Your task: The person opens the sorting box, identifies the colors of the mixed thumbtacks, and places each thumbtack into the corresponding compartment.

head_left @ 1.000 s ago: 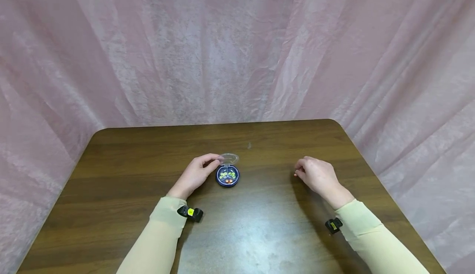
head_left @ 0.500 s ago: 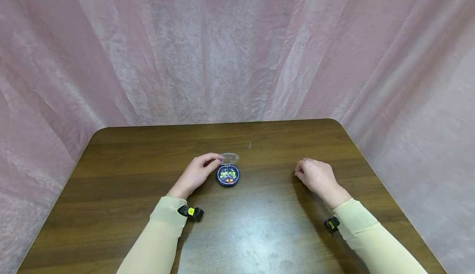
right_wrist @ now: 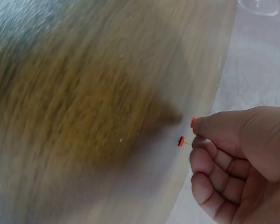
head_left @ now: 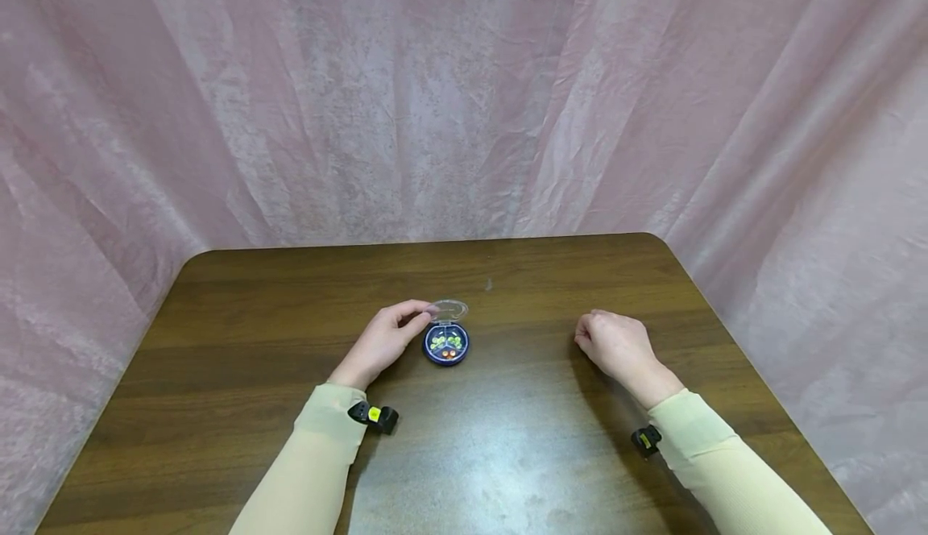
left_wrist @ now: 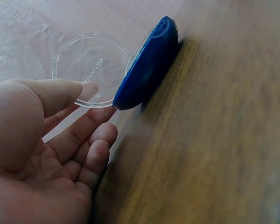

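A round blue pill case (head_left: 445, 345) lies open on the table, its clear lid (head_left: 448, 311) tipped up at the back. Its three compartments hold small yellow-green pieces and, in the front one, orange pieces. My left hand (head_left: 382, 346) pinches the lid's left edge; in the left wrist view, the thumb is in front and a fingertip shows behind the clear plastic. Off to the right, my right hand (head_left: 619, 351) pinches a small orange piece (right_wrist: 193, 122) between thumb and index finger. A second orange piece with a thin post (right_wrist: 181, 141) shows just beside those fingertips.
The brown wooden table (head_left: 507, 406) has rounded far corners. A pink curtain (head_left: 449, 100) hangs behind it and along the sides. Each wrist wears a small black camera, such as the left one (head_left: 373, 416).
The left hand stays on the lid. My right hand has turned slightly, and the orange at its fingertips, visible one second ago in the head view, is now hidden there.
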A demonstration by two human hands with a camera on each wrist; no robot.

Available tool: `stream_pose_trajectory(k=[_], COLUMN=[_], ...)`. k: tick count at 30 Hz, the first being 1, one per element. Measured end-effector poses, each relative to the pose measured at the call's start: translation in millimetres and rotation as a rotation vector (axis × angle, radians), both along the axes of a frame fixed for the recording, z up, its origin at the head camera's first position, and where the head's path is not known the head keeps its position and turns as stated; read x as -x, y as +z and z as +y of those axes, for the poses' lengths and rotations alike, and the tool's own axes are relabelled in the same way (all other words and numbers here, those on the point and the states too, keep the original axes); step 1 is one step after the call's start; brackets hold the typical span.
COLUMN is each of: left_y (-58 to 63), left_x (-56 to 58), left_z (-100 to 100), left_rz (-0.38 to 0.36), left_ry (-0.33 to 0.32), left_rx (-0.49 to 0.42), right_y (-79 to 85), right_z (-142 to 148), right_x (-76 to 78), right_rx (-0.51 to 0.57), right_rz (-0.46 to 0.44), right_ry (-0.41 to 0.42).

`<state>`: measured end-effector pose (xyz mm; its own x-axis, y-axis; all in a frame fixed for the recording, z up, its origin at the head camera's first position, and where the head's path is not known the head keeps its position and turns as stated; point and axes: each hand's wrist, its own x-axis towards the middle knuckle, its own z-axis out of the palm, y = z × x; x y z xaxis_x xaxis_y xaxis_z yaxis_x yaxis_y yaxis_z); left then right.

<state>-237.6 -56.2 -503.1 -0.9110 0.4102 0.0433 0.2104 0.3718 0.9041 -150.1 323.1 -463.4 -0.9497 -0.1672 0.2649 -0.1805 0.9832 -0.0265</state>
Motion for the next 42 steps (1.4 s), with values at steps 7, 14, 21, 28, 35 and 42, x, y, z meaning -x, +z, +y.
stream_pose_trajectory(k=[7,14,21,28,35,42], left_y=[0.5,0.0,-0.4,0.5,0.9,1.9], left_x=[-1.3,0.2,0.3,1.1,1.0,0.1], left_z=[0.3,0.2,0.4,1.9,1.9,1.7], left_rz=[-0.010,-0.003,-0.007,0.011,0.011,0.009], left_ry=[0.001,0.001,0.002,0.009,0.005,0.008], left_rx=[-0.002,-0.006,-0.004,-0.037,-0.026,-0.011], right_y=[3.8,17.3,22.9,28.8,30.5,34.6], right_z=[-7.2,-21.1,-33.8,-46.8,-54.2,-63.5], right_x=[1.6,4.5,7.3,5.8,4.8,3.6], right_rx=[0.114,0.567,1.035,1.625,1.906,2.004], right_rz=[0.057,-0.195,-0.435,-0.694,-0.868,-0.939], right_ry=[0.011,0.000,0.016,0.127,0.329,0.449])
